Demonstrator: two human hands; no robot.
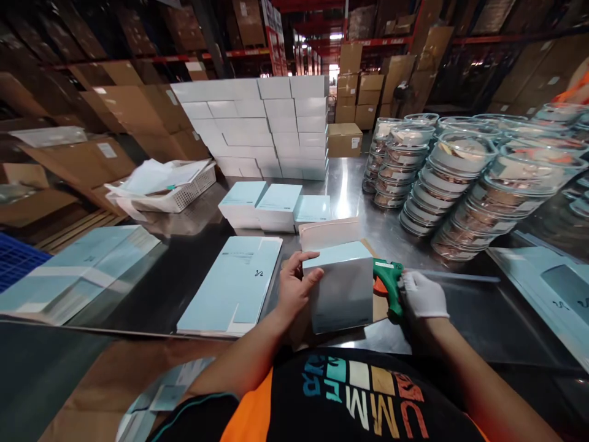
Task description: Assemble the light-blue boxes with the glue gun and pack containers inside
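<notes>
My bare left hand (297, 285) grips a pale blue carton (343, 294) at its left side, thumb against the near face and a finger along the top edge. A white glove covers my right hand (423, 296), its fingers closed at the back of a green hot glue gun (390, 285) with an orange trigger. The gun's front meets the carton's right side; its nozzle is hidden. A long translucent glue stick (464, 277) extends rightward behind the glove. Brown cardboard (329, 232) shows behind the carton. Left of it lies a stack of flat light-blue carton blanks (225, 279).
Small blue-topped boxes (278, 199) stand in front of a tall wall of white boxes (257, 126). Stacked clear round containers (453, 178) fill the right back. A white basket (184, 187) holds papers. More blue blanks lie at the left (92, 261) and right edges.
</notes>
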